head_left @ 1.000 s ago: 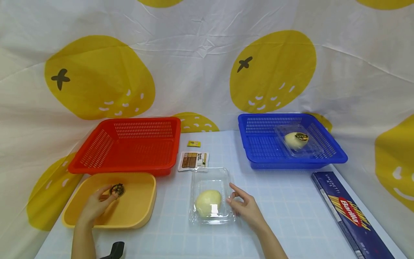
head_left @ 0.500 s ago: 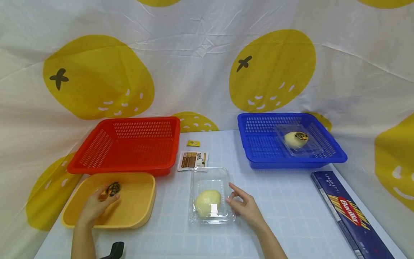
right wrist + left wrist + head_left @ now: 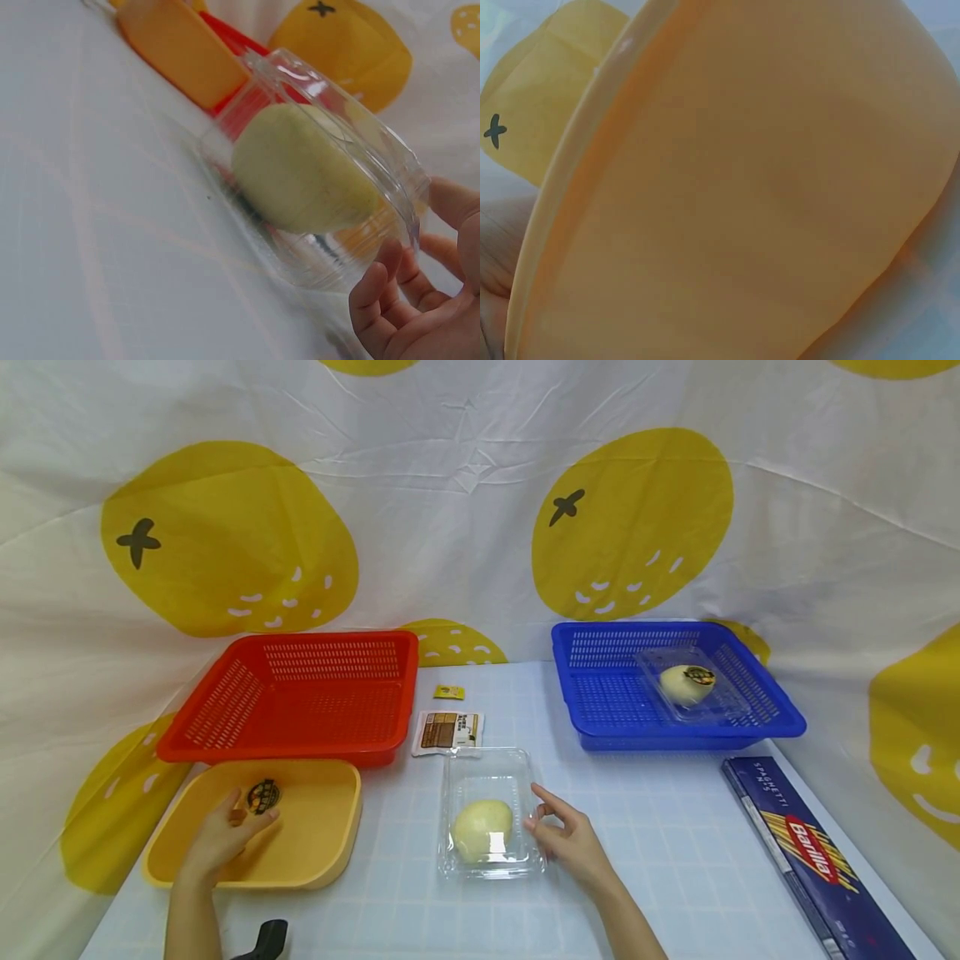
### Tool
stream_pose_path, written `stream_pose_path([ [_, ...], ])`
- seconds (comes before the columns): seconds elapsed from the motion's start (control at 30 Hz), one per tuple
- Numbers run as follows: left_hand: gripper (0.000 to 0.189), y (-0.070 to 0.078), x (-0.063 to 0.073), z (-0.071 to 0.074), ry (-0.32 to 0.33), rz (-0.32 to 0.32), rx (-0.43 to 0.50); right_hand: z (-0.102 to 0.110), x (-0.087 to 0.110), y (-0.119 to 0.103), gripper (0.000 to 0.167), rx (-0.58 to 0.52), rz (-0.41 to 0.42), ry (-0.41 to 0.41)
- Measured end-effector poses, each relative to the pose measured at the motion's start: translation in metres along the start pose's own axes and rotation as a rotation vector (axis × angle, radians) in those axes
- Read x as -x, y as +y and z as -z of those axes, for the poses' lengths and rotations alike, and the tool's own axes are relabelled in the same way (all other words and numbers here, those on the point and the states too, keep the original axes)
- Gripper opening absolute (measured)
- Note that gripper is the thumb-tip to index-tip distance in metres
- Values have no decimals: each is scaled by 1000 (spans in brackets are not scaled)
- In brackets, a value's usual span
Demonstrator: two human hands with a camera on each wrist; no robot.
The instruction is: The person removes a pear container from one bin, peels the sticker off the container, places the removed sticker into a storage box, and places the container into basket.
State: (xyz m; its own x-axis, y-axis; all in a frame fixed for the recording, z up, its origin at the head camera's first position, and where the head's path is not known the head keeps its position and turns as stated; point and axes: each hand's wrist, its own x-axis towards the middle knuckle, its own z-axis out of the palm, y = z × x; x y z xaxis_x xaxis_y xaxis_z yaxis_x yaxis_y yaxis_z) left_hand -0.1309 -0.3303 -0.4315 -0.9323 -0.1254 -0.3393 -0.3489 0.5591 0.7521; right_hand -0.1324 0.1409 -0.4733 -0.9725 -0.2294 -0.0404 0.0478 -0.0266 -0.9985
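Note:
My left hand (image 3: 217, 839) is inside the yellow tub (image 3: 322, 860), index finger and thumb spread beside a round black printed sticker (image 3: 263, 796). The left wrist view shows mostly the tub's outer wall (image 3: 742, 165), with part of the palm behind its rim. My right hand (image 3: 573, 839) holds the right edge of a clear plastic clamshell box (image 3: 491, 768) between thumb and fingers. A smooth, pale yellow-green fruit (image 3: 482, 831) lies in the box, showing no sticker. From the right wrist, curled fingers (image 3: 367, 289) appear right at the box's rim.
Behind the tub stands a red basket (image 3: 330, 693). At the back right, a blue basket (image 3: 607, 693) holds another boxed fruit (image 3: 682, 689) with a black sticker. A flat packet (image 3: 447, 732), small yellow sachet (image 3: 449, 692), spaghetti box (image 3: 810, 852) and black object (image 3: 270, 937) lie around.
My left thumb and index finger have parted from around the sticker, which has shifted slightly left and away and now shows whole. The right hand and clamshell box have stayed in place.

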Motion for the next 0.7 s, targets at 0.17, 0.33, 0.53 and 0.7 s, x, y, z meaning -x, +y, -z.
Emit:
stream_pose_path([
  [0.17,79,-2,4,-5,234,-159,40,0,0,-2,63,-5,-1,-9],
  [0.33,54,-1,8,-15,482,-322,144,1,-1,-2,63,-9,-8,-15],
  [0.53,34,9,13,-28,574,-411,273,1,0,-2,63,-6,-16,-18],
  [0.7,37,21,17,-39,513,-529,446,1,0,-2,63,-11,-21,-19],
])
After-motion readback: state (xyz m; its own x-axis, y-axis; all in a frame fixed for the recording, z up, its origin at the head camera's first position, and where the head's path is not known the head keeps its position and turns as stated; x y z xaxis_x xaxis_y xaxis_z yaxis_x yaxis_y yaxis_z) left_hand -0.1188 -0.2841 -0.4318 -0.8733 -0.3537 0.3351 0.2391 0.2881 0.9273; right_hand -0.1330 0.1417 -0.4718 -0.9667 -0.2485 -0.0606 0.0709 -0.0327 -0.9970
